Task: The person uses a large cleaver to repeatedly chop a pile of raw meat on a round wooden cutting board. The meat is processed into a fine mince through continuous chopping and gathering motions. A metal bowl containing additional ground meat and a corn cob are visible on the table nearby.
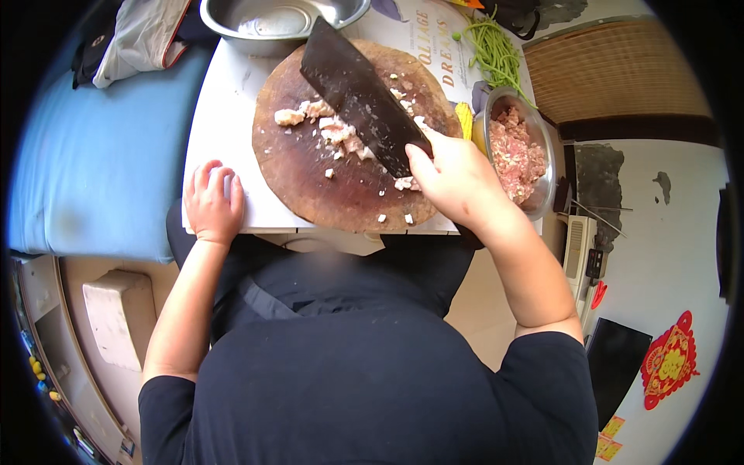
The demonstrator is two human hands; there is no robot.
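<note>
A round wooden chopping block (310,182) lies on the white table. Over it my right hand (457,174) grips a wide, dark cleaver (360,97), its blade slanting toward the far left. Pale pink chopped meat (341,136) is scattered on the block along the blade, with small white bits near the front edge. The blade covers part of the wood, and I cannot tell whether it touches the surface. To the left of the block, my left hand (215,203) rests on the table's edge, fingers stretched out and holding nothing.
A metal bowl of minced meat (515,155) stands right of the block, near my right hand. Green beans (496,54) lie behind it. An oval metal basin (283,19) sits at the far left of the table. A blue-covered bed (101,155) adjoins the left side.
</note>
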